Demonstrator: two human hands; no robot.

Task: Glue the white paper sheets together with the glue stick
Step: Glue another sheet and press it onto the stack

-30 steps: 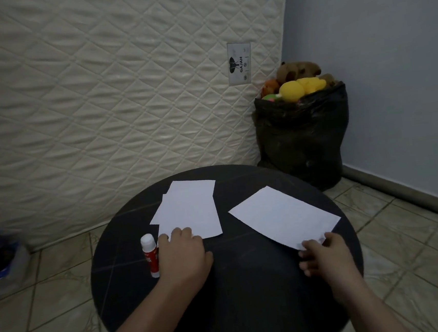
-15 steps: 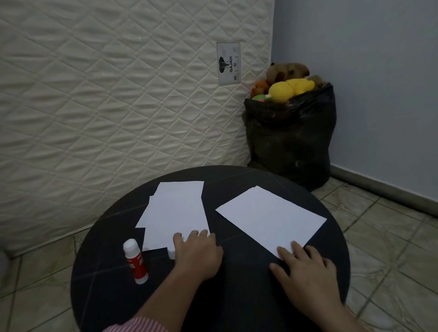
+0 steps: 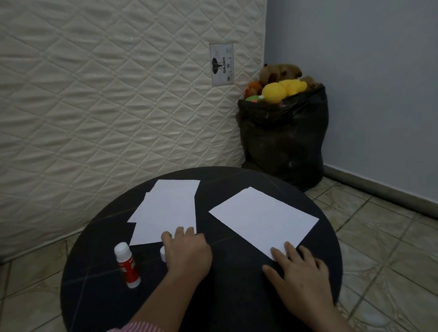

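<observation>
Two or three overlapping white sheets (image 3: 166, 213) lie on the round black table (image 3: 241, 297), left of centre. My left hand (image 3: 187, 253) rests at their near edge with its fingertips on the paper. A small white cap (image 3: 163, 253) shows just beside that hand, partly hidden by it. The glue stick (image 3: 127, 265), red with a white top, stands upright on the table to the left of my left hand, apart from it. A single white sheet (image 3: 263, 219) lies on the right half of the table. My right hand (image 3: 297, 273) lies flat with spread fingers on its near corner.
A quilted cream mattress (image 3: 99, 97) leans upright behind the table. A black bag (image 3: 284, 135) filled with soft toys stands in the corner by the blue wall. Tiled floor surrounds the table. The right sheet's near corner lies close to the table's edge.
My right hand went from pinching the right sheet's near corner to lying flat on it. My left hand moved right, away from the glue stick, onto the stack's edge; the cap came into view.
</observation>
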